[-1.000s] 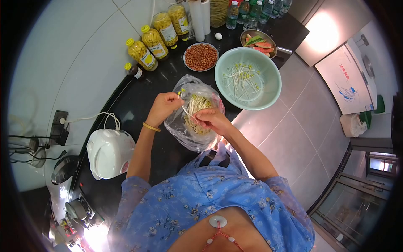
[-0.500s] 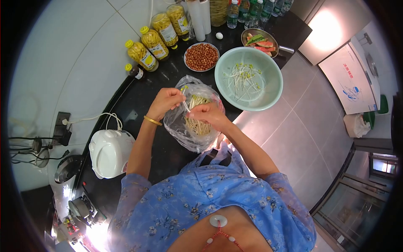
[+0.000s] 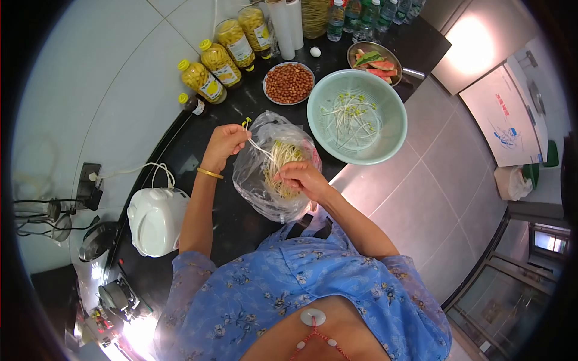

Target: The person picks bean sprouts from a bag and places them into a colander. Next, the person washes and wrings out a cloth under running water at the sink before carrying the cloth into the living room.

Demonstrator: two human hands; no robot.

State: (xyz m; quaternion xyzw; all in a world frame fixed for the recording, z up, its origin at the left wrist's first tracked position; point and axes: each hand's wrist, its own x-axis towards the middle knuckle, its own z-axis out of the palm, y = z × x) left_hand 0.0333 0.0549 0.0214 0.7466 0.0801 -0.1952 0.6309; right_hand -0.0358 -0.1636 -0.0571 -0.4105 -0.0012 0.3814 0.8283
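My left hand [image 3: 226,144] is closed in a pinch round a few long white sprouts [image 3: 259,147] with small yellow-green leaves, held above the left rim of a clear plastic bag [image 3: 248,174]. Inside the open bag lies a thick bunch of sprouts [image 3: 283,154], leaves toward the back and brownish roots toward me. My right hand [image 3: 304,179] is over the bag's right side, fingers pinched together at the bunch; what they grip is hidden. Behind and to the right, a pale green basin [image 3: 387,147] holds loose sprouts [image 3: 352,117].
A plate of red-brown peanuts [image 3: 289,83] lies behind the bag, near an egg [image 3: 315,52] and a pan of watermelon rinds [image 3: 379,63]. Yellow-capped jars [image 3: 220,63] line the wall. Left stands a white appliance [image 3: 158,221]. The black counter's edge [image 3: 415,84] runs beside the basin.
My left hand has moved left, drawing the sprouts away from my right hand. My right hand has dropped slightly toward the bunch in the bag.
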